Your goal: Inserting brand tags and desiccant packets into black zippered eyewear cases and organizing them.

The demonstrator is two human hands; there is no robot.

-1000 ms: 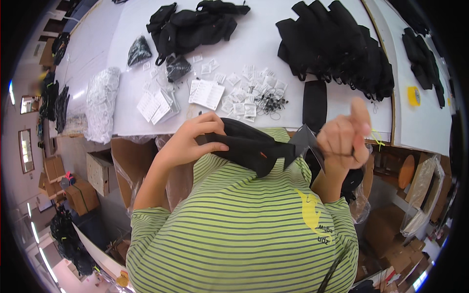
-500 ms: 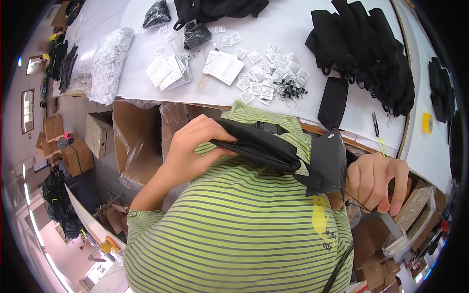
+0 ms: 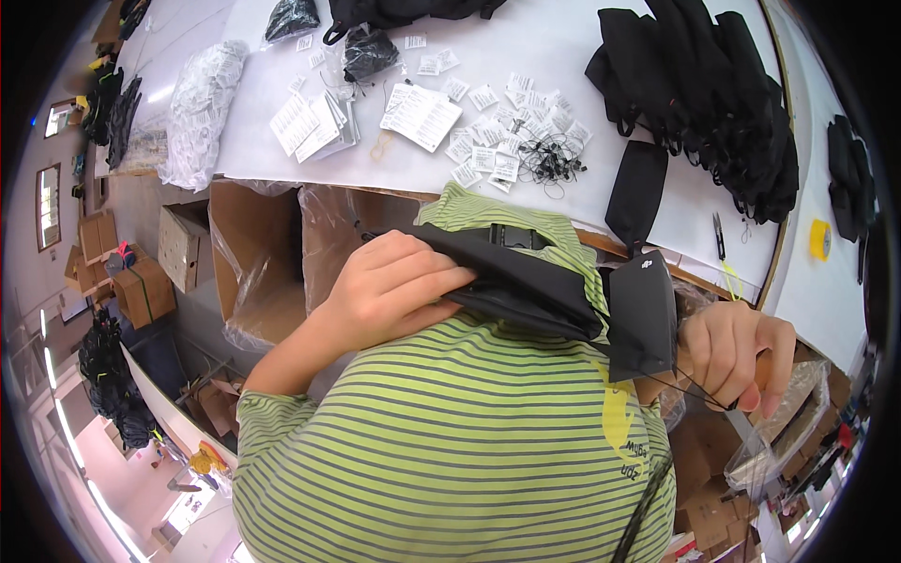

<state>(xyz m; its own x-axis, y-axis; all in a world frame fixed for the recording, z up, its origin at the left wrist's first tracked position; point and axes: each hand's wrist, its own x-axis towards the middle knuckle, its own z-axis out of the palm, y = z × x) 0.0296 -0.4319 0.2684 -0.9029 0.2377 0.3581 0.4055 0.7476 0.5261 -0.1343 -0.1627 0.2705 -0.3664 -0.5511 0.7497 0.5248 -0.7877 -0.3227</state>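
In front of my chest a black fabric pouch (image 3: 540, 291) with a buckle on its far edge stretches sideways. My left hand (image 3: 399, 286) is closed on its left end, the fingers lying over the near edge. At the pouch's right end hangs a dark grey hang tag (image 3: 644, 314). My right hand (image 3: 732, 352) is closed in a pinch on the tag's thin black cord (image 3: 692, 387), to the right of the tag. Beyond the tag, a flat black fabric piece (image 3: 638, 192) lies over the table edge.
On the white table (image 3: 375, 169) lie printed cards (image 3: 419, 114), small white labels (image 3: 488, 159), a tangle of black cords (image 3: 552, 161) and a heap of black pouches (image 3: 694, 103). Snips (image 3: 720, 236) and yellow tape (image 3: 821, 240) are at the right. Cardboard boxes (image 3: 253, 253) stand below the edge.
My left hand has shifted right along the pouch, its fingers now laid over the edge that gaped before. The tag and my right hand have moved slightly right.
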